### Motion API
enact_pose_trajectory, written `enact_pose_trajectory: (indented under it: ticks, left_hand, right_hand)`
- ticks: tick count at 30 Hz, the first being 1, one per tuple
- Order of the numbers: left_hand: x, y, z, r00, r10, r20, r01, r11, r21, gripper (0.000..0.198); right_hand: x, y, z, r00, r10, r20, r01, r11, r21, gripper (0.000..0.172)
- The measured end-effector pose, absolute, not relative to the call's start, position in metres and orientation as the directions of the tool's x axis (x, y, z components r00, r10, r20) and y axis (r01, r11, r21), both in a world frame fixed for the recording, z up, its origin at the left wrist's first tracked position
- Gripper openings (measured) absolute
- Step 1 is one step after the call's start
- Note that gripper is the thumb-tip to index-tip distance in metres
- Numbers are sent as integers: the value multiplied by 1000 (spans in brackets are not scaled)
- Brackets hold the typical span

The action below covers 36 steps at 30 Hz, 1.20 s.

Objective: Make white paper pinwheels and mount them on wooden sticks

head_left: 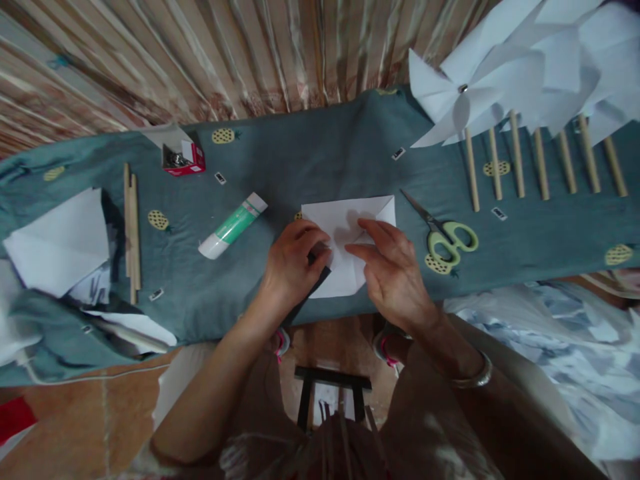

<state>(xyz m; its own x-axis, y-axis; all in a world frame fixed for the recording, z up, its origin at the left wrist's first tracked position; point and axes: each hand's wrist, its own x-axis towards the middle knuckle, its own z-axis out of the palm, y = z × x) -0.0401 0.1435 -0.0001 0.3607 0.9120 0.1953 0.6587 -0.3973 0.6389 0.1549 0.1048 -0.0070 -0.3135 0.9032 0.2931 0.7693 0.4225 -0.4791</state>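
Note:
A white square of paper [345, 220] lies on the teal cloth [310, 153], its corners folded toward the middle. My left hand [293, 263] rests on the paper's left edge with fingers curled, gripping a thin dark tool whose tip pokes out near the paper's lower left. My right hand [393, 270] lies on the paper's right half. Its fingers are stretched toward the centre, pressing a folded flap down.
Green-handled scissors [443, 237] lie right of the paper, a green-and-white glue tube [233, 227] left. Finished white pinwheels [510, 73] on wooden sticks [543, 163] line the far right. A small red box [183, 160], loose sticks [133, 230] and paper sheets [60, 243] sit left.

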Motion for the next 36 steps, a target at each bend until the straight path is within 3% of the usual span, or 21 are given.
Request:
enact_pose_trajectory:
  ticks: [3, 13, 17, 21, 25, 29, 36]
  left_hand:
    - [-38, 138, 2, 394, 884, 251, 669, -463, 582, 13]
    - [-33, 123, 7, 502, 843, 193, 729, -533, 430, 21]
    - [-32, 125, 5, 494, 848, 192, 723, -524, 450, 21]
    - [-32, 124, 3, 471, 856, 213, 715, -512, 475, 21]
    - [-33, 122, 2, 446, 863, 238, 697, -502, 512, 21]
    - [-34, 122, 3, 394, 886, 245, 693, -461, 554, 21]
    - [-37, 125, 2, 294, 910, 293, 646, -415, 641, 22]
  right_hand:
    - [154, 104, -9, -282, 914, 292, 779, 396, -486, 33]
    - [149, 104, -14, -230, 903, 362, 778, 394, -488, 32]
    - [150, 104, -12, -253, 909, 331, 768, 397, -503, 34]
    - [159, 105, -7, -264, 917, 300, 701, 396, -594, 39]
    - [173, 115, -6, -155, 936, 314, 692, 330, -642, 42]
    - [183, 131, -8, -117, 930, 347, 763, 308, -568, 44]
    - [180, 151, -5, -268, 926, 266, 836, 361, -414, 46]
